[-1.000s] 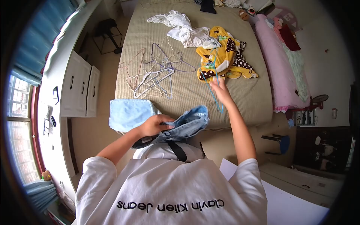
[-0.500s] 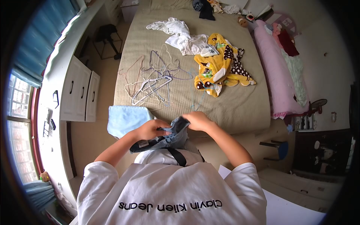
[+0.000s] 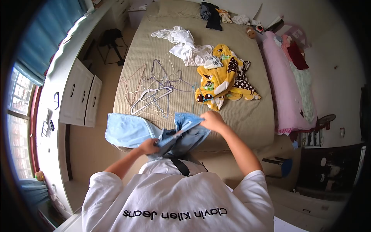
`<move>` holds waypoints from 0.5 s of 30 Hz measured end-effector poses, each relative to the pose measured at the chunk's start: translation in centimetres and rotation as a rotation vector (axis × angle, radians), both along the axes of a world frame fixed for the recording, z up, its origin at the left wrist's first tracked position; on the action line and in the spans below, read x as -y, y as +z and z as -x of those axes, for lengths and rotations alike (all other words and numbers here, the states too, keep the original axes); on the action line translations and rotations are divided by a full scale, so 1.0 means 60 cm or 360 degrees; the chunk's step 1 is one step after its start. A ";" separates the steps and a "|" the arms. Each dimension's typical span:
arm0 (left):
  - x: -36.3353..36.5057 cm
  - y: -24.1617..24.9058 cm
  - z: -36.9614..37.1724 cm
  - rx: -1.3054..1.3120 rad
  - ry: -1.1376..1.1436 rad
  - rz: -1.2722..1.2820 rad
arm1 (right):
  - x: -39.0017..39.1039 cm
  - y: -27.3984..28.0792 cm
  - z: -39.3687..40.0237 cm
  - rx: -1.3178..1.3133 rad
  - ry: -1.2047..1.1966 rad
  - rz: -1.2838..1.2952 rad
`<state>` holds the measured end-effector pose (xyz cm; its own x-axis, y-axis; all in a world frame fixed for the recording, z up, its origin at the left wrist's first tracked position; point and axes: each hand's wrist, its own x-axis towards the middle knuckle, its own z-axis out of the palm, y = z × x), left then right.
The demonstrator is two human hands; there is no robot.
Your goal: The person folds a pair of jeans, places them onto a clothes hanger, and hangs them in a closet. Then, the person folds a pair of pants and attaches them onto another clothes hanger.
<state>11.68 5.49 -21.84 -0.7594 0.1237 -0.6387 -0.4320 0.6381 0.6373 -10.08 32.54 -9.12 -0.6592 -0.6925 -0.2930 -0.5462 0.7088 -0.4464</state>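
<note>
Blue denim jeans [image 3: 185, 135] stretch between my two hands at the bed's near edge, in front of my body. My left hand [image 3: 149, 146] is closed on the denim on the left side. On the right side, my right hand [image 3: 213, 121] grips the upper edge of the jeans. A light blue part of the denim [image 3: 129, 129] lies over the edge of the bed, left of my hands. Beyond it, a tangle of hangers [image 3: 152, 94] rests on the bed cover.
On the striped bed [image 3: 239, 120] lie white clothes [image 3: 187, 48] and a yellow garment with brown dotted parts [image 3: 222, 79]. Dark clothing [image 3: 211, 17] is at the far end. A pink bolster [image 3: 280, 77] runs along the right, and a blue stool [image 3: 286, 167] stands at lower right.
The jeans have been opened out and now spread wider. My left hand has moved down and my right hand slightly right, both still holding denim. The view has shifted a little.
</note>
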 end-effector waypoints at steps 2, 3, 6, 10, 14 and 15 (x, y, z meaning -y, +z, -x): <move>0.038 -0.004 0.070 -0.0287 -0.0079 0.0249 | 0.009 -0.009 0.050 -0.0147 -0.0100 -0.0102; 0.060 0.024 0.119 -0.0430 -0.0051 0.0346 | 0.013 -0.015 0.082 -0.0170 -0.0120 -0.0156; 0.084 0.214 0.268 -0.0806 0.0269 0.0932 | 0.036 0.018 0.169 -0.0248 -0.0285 -0.0296; 0.113 0.369 0.371 -0.1883 0.0448 0.1086 | 0.069 0.176 0.240 -0.0748 -0.0657 0.0225; 0.102 0.521 0.404 -0.2714 0.0675 0.0974 | 0.070 0.328 0.290 -0.1796 -0.0560 0.1016; 0.097 0.549 0.405 -0.2893 0.0670 0.1041 | 0.068 0.367 0.282 -0.1926 -0.0513 0.1234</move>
<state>-12.64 -0.36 11.12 -0.3691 -0.0978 0.9242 0.1848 0.9669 0.1761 -26.98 28.44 12.88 -0.3800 -0.1944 0.9043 -0.7236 0.6715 -0.1597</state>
